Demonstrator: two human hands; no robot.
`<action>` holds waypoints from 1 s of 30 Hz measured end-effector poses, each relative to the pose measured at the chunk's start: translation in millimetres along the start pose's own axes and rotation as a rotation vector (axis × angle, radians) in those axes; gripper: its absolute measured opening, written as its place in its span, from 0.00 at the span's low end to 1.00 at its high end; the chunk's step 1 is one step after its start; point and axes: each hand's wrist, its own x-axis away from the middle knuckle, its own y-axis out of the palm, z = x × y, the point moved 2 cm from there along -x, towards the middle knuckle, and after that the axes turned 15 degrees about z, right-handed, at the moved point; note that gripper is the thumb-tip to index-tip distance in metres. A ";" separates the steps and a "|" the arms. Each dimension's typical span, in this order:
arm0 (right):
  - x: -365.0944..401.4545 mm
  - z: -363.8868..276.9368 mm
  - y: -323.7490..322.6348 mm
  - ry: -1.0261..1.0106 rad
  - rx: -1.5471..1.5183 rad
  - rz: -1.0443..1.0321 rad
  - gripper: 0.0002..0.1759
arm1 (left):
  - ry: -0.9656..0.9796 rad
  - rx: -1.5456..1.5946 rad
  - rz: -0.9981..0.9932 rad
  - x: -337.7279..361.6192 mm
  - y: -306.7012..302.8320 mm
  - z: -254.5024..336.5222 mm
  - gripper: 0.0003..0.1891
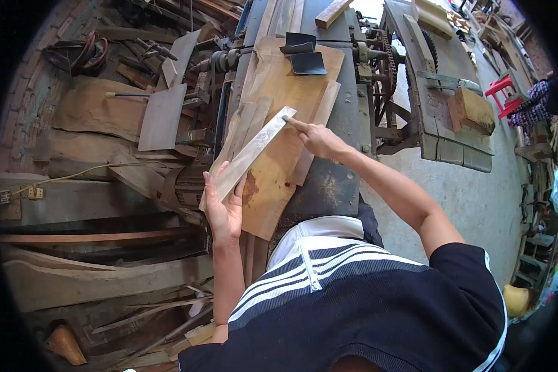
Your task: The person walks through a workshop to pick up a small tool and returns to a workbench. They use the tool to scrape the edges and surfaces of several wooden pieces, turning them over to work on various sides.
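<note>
A long pale wooden strip (258,150) slants across the workbench boards. My left hand (224,208) is closed around its near end, the thumb on one side and the fingers on the other. At the strip's far end, my right hand (319,139) presses down with the index finger extended and the other fingers curled. Under that fingertip shows a small dark piece (285,118), too small to name surely. Beneath lies a wide brown board (270,201). Black sheets like sandpaper, one flat sheet (308,63) and one curled sheet (297,43), rest on its far part.
The boards lie on a dark metal machine table (325,192). To the right are a chain and gears (387,65) and a side table (440,118) bearing a wood block (472,110). Stacked planks (96,111), a motor (189,186) and a power socket (36,193) stand left.
</note>
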 end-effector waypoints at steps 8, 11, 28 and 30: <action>62.5 -95.8 -10.8 -0.138 -0.095 -0.262 0.31 | -0.081 0.018 0.003 -2.1 -1.1 3.5 0.33; 7.3 -26.1 -2.4 -0.020 -0.061 -0.151 0.31 | -0.075 0.045 0.025 0.7 -1.5 0.3 0.32; -5.1 -19.0 -3.1 0.001 0.003 -0.072 0.33 | -0.042 0.050 -0.017 1.4 1.8 -0.8 0.32; 31.2 -53.2 7.7 -0.134 -0.088 -0.121 0.33 | -0.083 0.074 -0.005 -3.5 -1.4 0.3 0.32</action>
